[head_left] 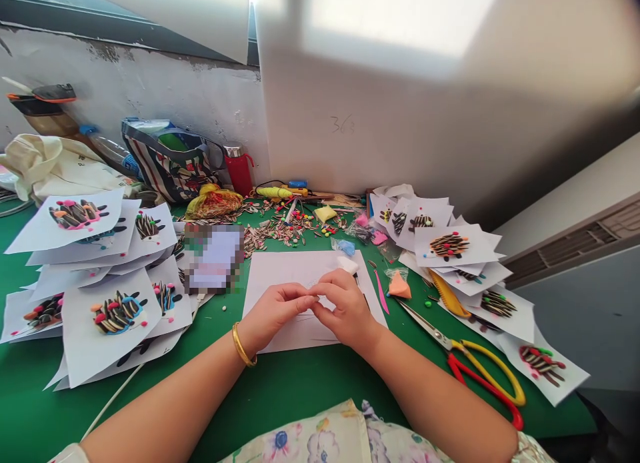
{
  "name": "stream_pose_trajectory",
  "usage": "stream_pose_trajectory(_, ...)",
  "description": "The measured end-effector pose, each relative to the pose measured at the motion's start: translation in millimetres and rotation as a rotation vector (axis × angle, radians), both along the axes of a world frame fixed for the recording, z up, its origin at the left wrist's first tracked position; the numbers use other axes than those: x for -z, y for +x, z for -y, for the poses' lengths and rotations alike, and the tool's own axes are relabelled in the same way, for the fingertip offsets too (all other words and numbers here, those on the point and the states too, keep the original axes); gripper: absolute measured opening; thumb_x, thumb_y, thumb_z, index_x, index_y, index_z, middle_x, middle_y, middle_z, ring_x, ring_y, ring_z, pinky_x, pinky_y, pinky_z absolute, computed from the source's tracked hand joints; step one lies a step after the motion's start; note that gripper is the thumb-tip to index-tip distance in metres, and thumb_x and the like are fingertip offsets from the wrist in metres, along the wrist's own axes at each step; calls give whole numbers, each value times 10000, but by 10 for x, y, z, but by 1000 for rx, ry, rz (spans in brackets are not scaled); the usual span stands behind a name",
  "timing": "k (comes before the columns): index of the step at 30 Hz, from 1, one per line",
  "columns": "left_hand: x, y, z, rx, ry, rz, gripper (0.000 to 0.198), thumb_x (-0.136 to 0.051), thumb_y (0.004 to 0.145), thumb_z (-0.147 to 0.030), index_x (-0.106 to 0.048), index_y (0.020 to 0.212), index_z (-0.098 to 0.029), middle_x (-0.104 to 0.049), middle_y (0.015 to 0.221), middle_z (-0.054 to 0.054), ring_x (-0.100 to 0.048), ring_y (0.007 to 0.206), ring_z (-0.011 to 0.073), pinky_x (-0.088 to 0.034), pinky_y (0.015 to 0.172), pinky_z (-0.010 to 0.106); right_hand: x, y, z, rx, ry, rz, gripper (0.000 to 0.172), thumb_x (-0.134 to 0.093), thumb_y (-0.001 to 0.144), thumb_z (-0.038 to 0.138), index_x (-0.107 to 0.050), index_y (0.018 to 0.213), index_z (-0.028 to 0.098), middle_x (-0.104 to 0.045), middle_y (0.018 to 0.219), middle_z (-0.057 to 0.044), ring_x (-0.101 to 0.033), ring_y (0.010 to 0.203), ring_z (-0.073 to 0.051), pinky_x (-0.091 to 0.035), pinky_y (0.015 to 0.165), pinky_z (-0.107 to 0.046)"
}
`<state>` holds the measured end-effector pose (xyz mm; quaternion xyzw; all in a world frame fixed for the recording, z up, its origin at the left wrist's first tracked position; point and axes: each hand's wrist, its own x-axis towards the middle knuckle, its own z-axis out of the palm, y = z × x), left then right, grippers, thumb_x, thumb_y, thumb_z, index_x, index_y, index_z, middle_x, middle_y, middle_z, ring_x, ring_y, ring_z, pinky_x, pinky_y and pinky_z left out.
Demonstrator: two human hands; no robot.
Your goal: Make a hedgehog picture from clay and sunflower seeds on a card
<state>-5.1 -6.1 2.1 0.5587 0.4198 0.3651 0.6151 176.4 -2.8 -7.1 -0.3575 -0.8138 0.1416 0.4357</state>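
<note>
My left hand (280, 311) and my right hand (346, 310) meet fingertip to fingertip over a sheet of white paper (273, 270). Both are pinched closed, and whatever lies between the fingers is hidden or too small to make out. Faint lines show on the paper below them. A white lump (349, 264) is just beyond my right hand, partly covered by it. To the right of the sheet are a pink modelling tool (381, 293) and a bag of orange clay (399, 284).
Paper stacks with seed hedgehogs stand at left (120, 266) and right (480, 235). Large scissors (453, 346) lie beside my right forearm. Loose sunflower seeds (275, 233), a blurred phone-like object (214, 258), a striped bag (170, 163) and a red flask (239, 172) are on the green table (210, 396).
</note>
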Motion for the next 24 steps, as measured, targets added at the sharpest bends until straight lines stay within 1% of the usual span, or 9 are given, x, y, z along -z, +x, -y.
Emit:
stream_pose_trajectory(4,9,0,-1,-7,-12,-9,280,-698,778,-429,-727,823,-154,-677,832,54,-568,816,190,-435,791,307,-5,-8,4,6,-7,22,182,-637,831,182,-675,993,256,-622,886,-37,-571,886,-205,-458,823,-388)
stream_pose_trajectory(8,40,-11,-7,-53,-17,13,290,-692,780,-441,-698,778,-152,-641,767,33,-546,761,166,-430,739,290,-14,-5,2,20,-14,19,235,-661,831,217,-665,1061,263,-623,923,-40,-576,915,-208,-461,845,-389)
stream_pose_trajectory(13,24,-15,-12,-120,21,3,276,-693,784,-440,-695,764,-165,-643,764,26,-537,751,160,-428,728,283,-6,13,-4,37,-19,-3,208,-668,852,275,-664,1059,266,-630,918,-41,-579,915,-212,-460,836,-392)
stream_pose_trajectory(18,7,-9,-9,-110,28,-15,256,-684,799,-421,-709,772,-167,-653,775,25,-535,754,159,-415,730,272,-14,21,-6,41,-31,-19,163,-641,882,280,-674,1039,253,-633,912,-43,-579,906,-203,-459,822,-385)
stream_pose_trajectory(24,51,-27,-12,-64,8,43,240,-671,826,-408,-715,804,-172,-636,778,11,-510,749,140,-390,724,256,-14,28,-17,43,-33,-29,145,-635,892,275,-683,1028,252,-626,905,-46,-572,899,-200,-461,817,-384)
